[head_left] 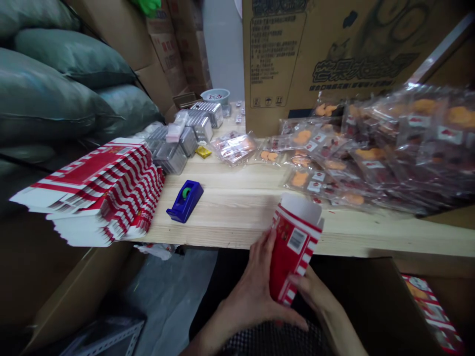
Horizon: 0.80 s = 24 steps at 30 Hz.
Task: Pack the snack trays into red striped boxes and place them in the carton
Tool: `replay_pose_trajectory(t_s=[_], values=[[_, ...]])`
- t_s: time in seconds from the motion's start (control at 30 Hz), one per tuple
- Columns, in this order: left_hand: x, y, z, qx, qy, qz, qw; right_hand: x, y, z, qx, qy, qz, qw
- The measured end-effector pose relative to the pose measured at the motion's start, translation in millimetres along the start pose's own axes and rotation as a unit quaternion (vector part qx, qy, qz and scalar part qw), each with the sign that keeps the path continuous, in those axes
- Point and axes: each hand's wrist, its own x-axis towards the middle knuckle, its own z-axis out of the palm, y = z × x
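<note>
Between them, the left hand point(252, 291) and right hand point(315, 291) held a tilted, open-topped, red-and-white paperboard carton point(285, 257) across the near edge of a pale wood-grained table point(226, 202). Left of the grip sat a smooth blue plastic tape dispenser point(191, 205), then ridged, stacked flat cartons point(96, 183). Beyond the grip, rightward, crinkly clear packets point(334, 165) heaped up, hiding part of a corrugated cardboard box point(274, 64); bulging grey-green sacks point(48, 91) lay far left.

on the table point(230, 207), carton stack point(100, 185) left of tape dispenser point(190, 205), packets point(374, 165) right, box point(282, 64) behind them
</note>
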Motion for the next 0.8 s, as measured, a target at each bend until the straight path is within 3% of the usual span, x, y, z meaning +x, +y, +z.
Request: replay_pose_trajectory(t_s=[0.1, 0.17, 0.23, 0.3, 0.37, 0.43, 0.57, 0.73, 0.8], values=[[14, -4, -22.6, -0.026, 0.074, 0.004, 0.997, 4, 7, -12, 0.109, 0.018, 0.042, 0.993], [26, -10, -34.5, -0.074, 0.142, -0.02, 0.987, 14, 9, -10, 0.124, 0.014, 0.058, 0.99], [34, -17, -40.1, -0.148, 0.153, -0.046, 0.976, 27, 9, -1, 0.099, 0.028, 0.067, 0.992], [37, -21, -38.0, -0.213, 0.14, -0.062, 0.965, 39, 8, 9, 0.051, 0.093, 0.013, 0.994], [35, -24, -28.7, -0.246, 0.149, -0.076, 0.955, 48, 6, 16, 0.004, 0.173, -0.092, 0.981], [29, -26, -15.3, -0.256, 0.151, -0.102, 0.949, 52, 5, 16, -0.025, 0.196, -0.151, 0.969], [24, -31, 2.6, -0.214, 0.195, -0.159, 0.944, 46, 2, 10, -0.07, 0.115, -0.08, 0.988], [31, -31, -1.2, -0.176, 0.277, -0.073, 0.942, 29, 1, 24, -0.123, 0.047, -0.054, 0.99], [33, -29, -1.6, -0.173, 0.291, -0.07, 0.938, 25, 6, 34, -0.122, 0.041, -0.053, 0.99]])
